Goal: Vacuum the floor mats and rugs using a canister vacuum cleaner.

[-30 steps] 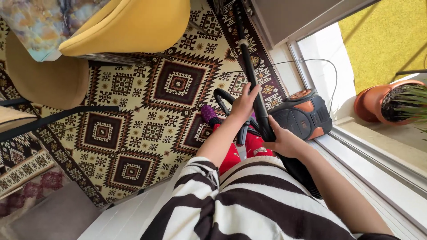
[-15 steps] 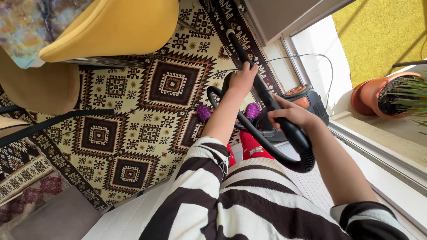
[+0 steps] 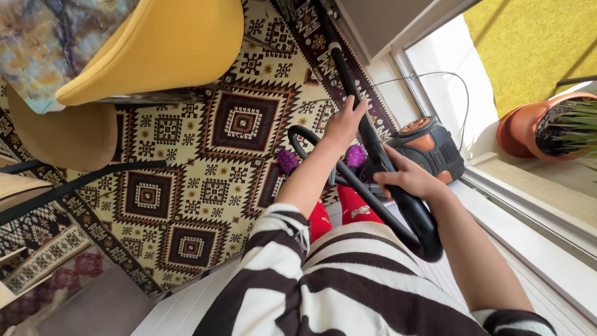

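My left hand [image 3: 344, 122] is wrapped around the black tube of a vacuum wand [image 3: 346, 74] that runs away over the patterned rug [image 3: 186, 180]. Lower down, my right hand [image 3: 407, 177] grips the wand's curved black handle [image 3: 415, 218]. From the handle a ribbed black hose [image 3: 311, 140] loops back past my feet in purple socks [image 3: 287, 160]. The black and orange vacuum body [image 3: 429, 149] stands on the floor just beyond my right hand, by the window.
A yellow chair [image 3: 155, 43] and a tan stool [image 3: 68, 134] stand on the rug at the left, with a dark chair leg [image 3: 81, 180] lying across it. A terracotta plant pot [image 3: 535, 127] sits outside the window sill [image 3: 535, 218] at the right. A thin cable [image 3: 435, 78] arcs above the vacuum.
My right hand has lifted away from my body with the handle, so the hose bend now hangs below it. My left hand stays on the tube, and the wand has shifted slightly.
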